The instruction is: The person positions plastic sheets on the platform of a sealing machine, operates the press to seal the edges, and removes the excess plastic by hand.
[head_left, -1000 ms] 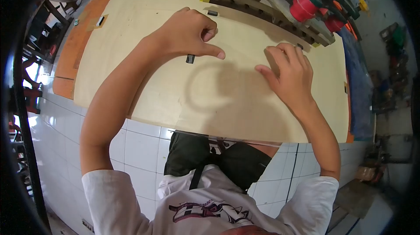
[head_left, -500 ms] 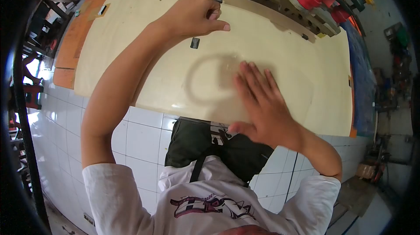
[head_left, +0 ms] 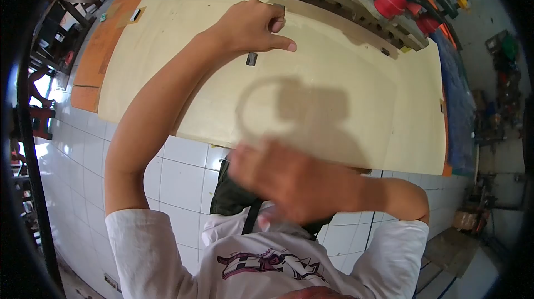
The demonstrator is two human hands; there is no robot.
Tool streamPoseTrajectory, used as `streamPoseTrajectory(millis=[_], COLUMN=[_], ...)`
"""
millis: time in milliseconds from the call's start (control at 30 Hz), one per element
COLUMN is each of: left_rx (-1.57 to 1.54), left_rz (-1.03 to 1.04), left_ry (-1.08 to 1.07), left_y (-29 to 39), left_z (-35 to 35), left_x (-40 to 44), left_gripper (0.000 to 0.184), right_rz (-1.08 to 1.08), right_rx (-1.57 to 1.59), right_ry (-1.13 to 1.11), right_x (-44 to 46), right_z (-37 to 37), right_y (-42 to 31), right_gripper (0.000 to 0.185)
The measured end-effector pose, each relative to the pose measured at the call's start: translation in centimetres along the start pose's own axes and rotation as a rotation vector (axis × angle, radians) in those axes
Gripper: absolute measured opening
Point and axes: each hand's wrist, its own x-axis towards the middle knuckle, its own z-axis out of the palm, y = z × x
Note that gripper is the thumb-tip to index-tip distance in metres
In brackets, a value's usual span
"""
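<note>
My left hand [head_left: 257, 27] rests on the cream-coloured table surface [head_left: 217, 99], with its fingers curled in and the thumb stretched to the right. Whatever the curled fingers may hold is hidden. Close to its knuckles is a small dark piece [head_left: 279, 8], and another small dark tab [head_left: 252, 58] lies just below the wrist. A faint glossy sheet seems to cover part of the surface. My right hand [head_left: 283, 179] is over the table's near edge, in front of my body, smeared by motion so its fingers cannot be made out.
A long metal bar with holes [head_left: 334, 7] crosses the far right of the table, beside red and green machine parts [head_left: 392, 1]. Orange wood [head_left: 89, 76] borders the left side. A blue sheet [head_left: 459, 104] hangs at the right. White floor tiles [head_left: 183, 171] show below.
My right hand has swept from over the table surface down and left towards my body, turning and blurring. My left hand stays in nearly the same spot.
</note>
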Motion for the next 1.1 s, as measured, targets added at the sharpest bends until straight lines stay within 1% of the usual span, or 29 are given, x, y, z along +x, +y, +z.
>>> streamPoseTrajectory(millis=[33, 100, 133, 200, 233, 267, 333, 367, 400, 433, 467, 500, 533, 600, 633, 667, 733, 767, 800, 867, 900, 967, 1000, 1033, 1067, 1100], left_rx=[-0.041, -0.080, -0.059, -0.043, -0.025, -0.007, 0.009, 0.029, 0.027, 0.044, 0.064, 0.064, 0.047, 0.034, 0.014, -0.006, -0.003, -0.001, -0.002, -0.011, -0.017, -0.043, -0.066, -0.064, -0.172, -0.278], left_rz=[-0.011, -0.032, -0.022, -0.019, -0.002, 0.017, 0.016, 0.017, 0.013, 0.019, 0.022, 0.008, 0.019, 0.015, 0.014, 0.017, 0.017, 0.011, 0.008, 0.025, 0.032, 0.006, -0.019, -0.014, -0.052, -0.083], left_ry=[-0.015, -0.025, -0.021, -0.016, -0.003, 0.009, 0.011, 0.013, 0.009, 0.004, 0.000, -0.007, 0.010, 0.025, 0.007, -0.011, -0.024, -0.028, -0.033, -0.038, -0.048, -0.025, -0.008, -0.003, 0.008, 0.019], left_y=[-0.1, -0.2, -0.2, -0.2, -0.2, -0.2, -0.1, -0.1, -0.1, -0.1, -0.2, -0.2, -0.2, -0.3, -0.3, -0.3, -0.3, -0.3, -0.2, -0.3, -0.4, -0.2, -0.2, -0.3, -0.5, -0.6], left_z=[0.1, 0.0, -0.1, 0.0, 0.0, 0.0, 0.0, 0.0, 0.0, 0.0, 0.0, 0.0, 0.1, 0.2, 0.2, 0.1, -0.1, -0.1, 0.1, -0.1, -0.1, -0.1, 0.0, 0.2, 0.4, 0.2], left_x=[0.0, -0.2, -0.1, -0.2, -0.2, -0.2, -0.1, -0.1, -0.1, -0.2, -0.2, -0.2, -0.2, -0.3, -0.3, -0.3, -0.4, -0.3, -0.3, -0.4, -0.4, -0.4, -0.4, -0.5, -0.6, -0.4], left_gripper=[0.052, 0.051, 0.051, 0.050, 0.050, 0.050, 0.050, 0.050, 0.050, 0.051, 0.052, 0.052, 0.052, 0.052, 0.052, 0.052, 0.051, 0.051, 0.052, 0.052, 0.053, 0.054, 0.056, 0.056, 0.057, 0.060], right_rz=[-0.002, -0.231, -0.237, 0.095, 0.282, 0.282, 0.381, 0.247, 0.059, -0.134, -0.262, -0.298, -0.305, -0.237, -0.129, 0.048, 0.445, 0.659, 0.664, 0.830, 0.827, 0.783, 0.781, 0.755, 0.723, 0.804], right_rx=[0.001, 0.172, 0.175, -0.153, -0.256, -0.255, -0.286, -0.191, -0.133, 0.110, 0.185, 0.248, 0.265, 0.063, -0.058, -0.359, -0.634, -0.600, -0.605, -0.649, -0.656, -0.515, -0.520, -0.466, -0.419, -0.352], right_ry=[-0.001, 0.145, 0.139, 0.241, 0.343, 0.339, 0.282, 0.300, 0.338, 0.351, 0.347, 0.246, 0.243, 0.692, 0.699, 0.784, 0.836, 0.809, 0.807, 0.800, 0.798, 0.704, 0.705, 0.802, 0.902, 1.024], right_x=[-0.1, 0.1, 0.0, -0.7, -0.9, -0.7, 0.5, 1.3, 2.0, 2.8, 3.2, 3.4, 3.4, 3.2, 2.2, 2.1, 1.7, 1.2, 0.6, -1.0, -2.1, -4.5, -5.5, -6.5, -7.8, -9.6], right_z=[0.6, 1.3, 0.7, -1.3, -0.7, 0.1, 2.7, 4.5, 6.5, 9.0, 11.0, 11.4, 11.7, 11.7, 11.8, 12.0, 13.1, 13.6, 13.1, 11.3, 10.4, 8.5, 7.7, 7.0, 6.2, 5.3], right_y=[-0.8, -2.1, -1.6, -0.2, -0.3, -0.5, -1.5, -2.4, -3.2, -4.0, -5.1, -6.0, -6.1, -5.8, -5.6, -5.1, -3.8, -3.4, -3.2, -2.5, -2.6, -3.3, -3.5, -3.6, -3.4, -3.1], right_gripper=[0.083, 0.080, 0.080, 0.080, 0.079, 0.079, 0.078, 0.072, 0.063, 0.064, 0.057, 0.046, 0.046, 0.038, 0.038, 0.040, 0.044, 0.047, 0.047, 0.049, 0.049, 0.037, 0.037, 0.034, 0.032, 0.030])
